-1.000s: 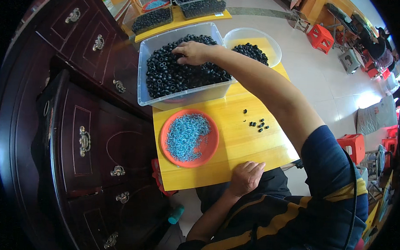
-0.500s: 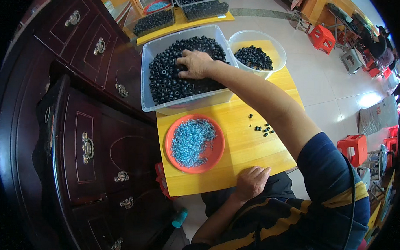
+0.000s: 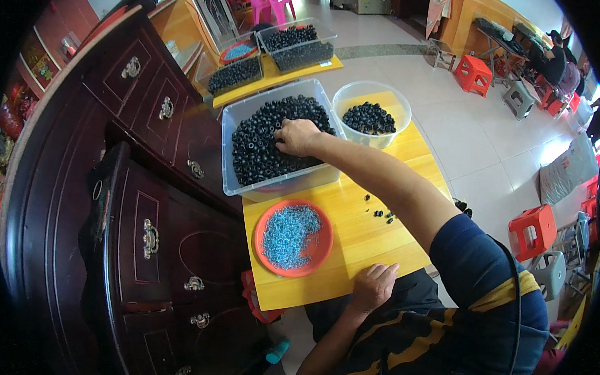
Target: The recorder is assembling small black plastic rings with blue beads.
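My right hand [image 3: 298,137] reaches into a large clear plastic bin [image 3: 231,189] filled with small black ring-shaped pieces [image 3: 261,161]. Its fingers are curled down among the pieces, and their tips are partly hidden. My left hand [image 3: 374,286] lies at the near edge of the yellow table [image 3: 336,281], fingers stretched together, with nothing seen in it. Left of it is an orange-red round plate [image 3: 326,244] of tiny blue beads [image 3: 287,236]. Several loose black pieces [image 3: 379,213] lie on the tabletop under my right forearm.
A round clear tub [image 3: 402,102] with more black pieces stands right of the bin. Farther back, a second yellow table [image 3: 275,75] bears more clear bins [image 3: 297,52]. Dark wooden drawers [image 3: 148,182] line the left. Red stools [image 3: 532,230] and people are at the right.
The whole view has shifted, so the table sits lower in the picture. My right hand stays in the bin; its fingers are now drawn closer together. My left hand still rests on the table edge.
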`<state>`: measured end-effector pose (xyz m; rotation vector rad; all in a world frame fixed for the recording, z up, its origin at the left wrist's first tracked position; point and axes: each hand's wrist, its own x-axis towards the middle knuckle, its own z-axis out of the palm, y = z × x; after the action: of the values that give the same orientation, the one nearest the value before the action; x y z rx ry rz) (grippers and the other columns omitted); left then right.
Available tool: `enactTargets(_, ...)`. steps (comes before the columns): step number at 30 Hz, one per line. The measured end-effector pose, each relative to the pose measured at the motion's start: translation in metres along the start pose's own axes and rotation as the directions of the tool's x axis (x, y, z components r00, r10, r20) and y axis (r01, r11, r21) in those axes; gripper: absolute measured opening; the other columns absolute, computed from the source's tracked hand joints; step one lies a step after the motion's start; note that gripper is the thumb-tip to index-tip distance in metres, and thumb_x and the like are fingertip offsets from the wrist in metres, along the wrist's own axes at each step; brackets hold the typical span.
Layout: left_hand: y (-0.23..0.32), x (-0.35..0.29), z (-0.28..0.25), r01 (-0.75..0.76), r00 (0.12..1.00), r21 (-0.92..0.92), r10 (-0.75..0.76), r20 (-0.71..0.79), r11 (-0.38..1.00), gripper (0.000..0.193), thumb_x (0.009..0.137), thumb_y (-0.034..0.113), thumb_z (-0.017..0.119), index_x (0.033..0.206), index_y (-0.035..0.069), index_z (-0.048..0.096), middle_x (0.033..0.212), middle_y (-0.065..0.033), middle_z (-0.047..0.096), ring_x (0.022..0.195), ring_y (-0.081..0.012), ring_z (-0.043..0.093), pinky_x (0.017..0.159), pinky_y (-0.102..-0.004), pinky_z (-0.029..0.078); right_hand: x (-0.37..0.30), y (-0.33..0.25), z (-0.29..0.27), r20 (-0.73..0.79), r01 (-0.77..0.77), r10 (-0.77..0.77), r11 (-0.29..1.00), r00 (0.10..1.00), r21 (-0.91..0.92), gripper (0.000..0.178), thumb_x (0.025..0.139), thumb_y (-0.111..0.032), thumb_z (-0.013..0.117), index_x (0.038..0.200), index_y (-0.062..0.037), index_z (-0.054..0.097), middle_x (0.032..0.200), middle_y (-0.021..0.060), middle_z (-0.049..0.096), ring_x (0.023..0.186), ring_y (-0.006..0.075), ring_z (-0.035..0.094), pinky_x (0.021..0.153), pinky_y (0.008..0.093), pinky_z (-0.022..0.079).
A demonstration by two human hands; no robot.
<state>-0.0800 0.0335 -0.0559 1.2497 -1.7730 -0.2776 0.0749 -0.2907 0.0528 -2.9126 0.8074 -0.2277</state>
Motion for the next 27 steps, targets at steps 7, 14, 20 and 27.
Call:
enactTargets(7,0.001,-0.004,0.004,-0.016,1.000,0.024,0.016,-0.005,1.000,0.018,0.089,0.010,0.065,0.105,0.003,0.069,0.087,-0.0094,0.068,0.083,-0.0255,0.066,0.073,-0.0352,0.054,-0.012,0.004,-0.011,-0.112,-0.128,0.148,0.976,0.983,0.174,0.034,0.093,-0.041,0.057,0.112,-0.0149,0.070,0.111,0.0185,0.066,0.103,0.0367,0.067,0.087,0.0479,0.055)
enactTargets(14,0.004,-0.006,0.004,-0.007,1.000,0.024,0.007,-0.017,1.000,0.018,0.089,0.009,0.066,0.105,0.003,0.069,0.087,-0.0118,0.068,0.081,-0.0290,0.067,0.073,-0.0387,0.054,-0.014,0.015,-0.029,-0.242,-0.163,0.302,0.870,0.922,0.465,0.039,0.093,-0.042,0.056,0.116,-0.0120,0.069,0.110,0.0220,0.069,0.106,0.0392,0.065,0.093,0.0479,0.051)
enactTargets(20,-0.004,-0.010,0.006,0.034,0.998,-0.010,-0.034,-0.054,0.999,0.019,0.090,0.009,0.064,0.107,0.003,0.068,0.088,-0.0134,0.068,0.081,-0.0314,0.066,0.072,-0.0411,0.053,-0.042,0.012,-0.074,-0.228,0.029,0.418,0.431,0.879,0.902,0.031,0.095,-0.033,0.058,0.103,-0.0049,0.070,0.087,0.0063,0.067,0.063,0.0131,0.060,0.062,0.0296,0.050)
enactTargets(27,0.000,0.016,-0.006,0.246,0.957,0.077,-0.229,-0.180,0.966,0.061,0.081,0.018,0.075,0.134,-0.002,0.052,0.131,-0.0238,0.055,0.119,-0.0425,0.053,0.102,-0.0491,0.043,-0.178,0.022,-0.085,-0.185,-0.018,0.432,0.426,0.883,0.905,0.037,0.096,-0.036,0.059,0.106,-0.0009,0.067,0.088,0.0052,0.067,0.070,0.0118,0.059,0.066,0.0275,0.050)
